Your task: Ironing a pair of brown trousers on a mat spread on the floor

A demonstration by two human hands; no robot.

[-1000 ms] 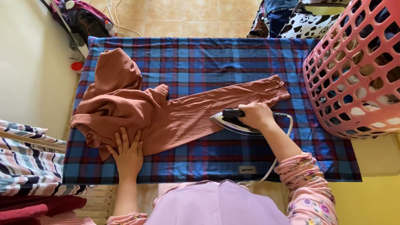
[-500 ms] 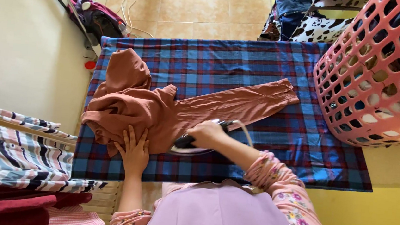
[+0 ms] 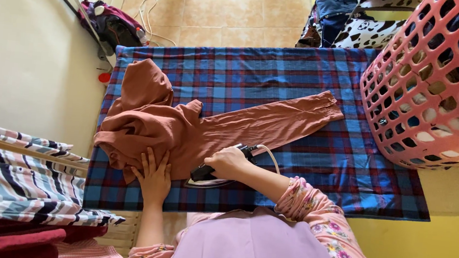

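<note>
Pressing my left hand (image 3: 153,179) flat on the brown garment (image 3: 185,128) near the ironing board's (image 3: 312,70) front edge, my right-hand fingers (image 3: 225,161) grip the iron (image 3: 208,177); I'd glide smoothly, keeping cloth taut.

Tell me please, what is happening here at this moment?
A person is ironing a brown garment on a board covered with blue plaid cloth. The right hand grips the handle of an iron that sits on the garment near its bunched body. The left hand lies flat on that bunched part, pressing it down. One long sleeve lies stretched out toward a pink laundry basket standing on the board's end.
</note>
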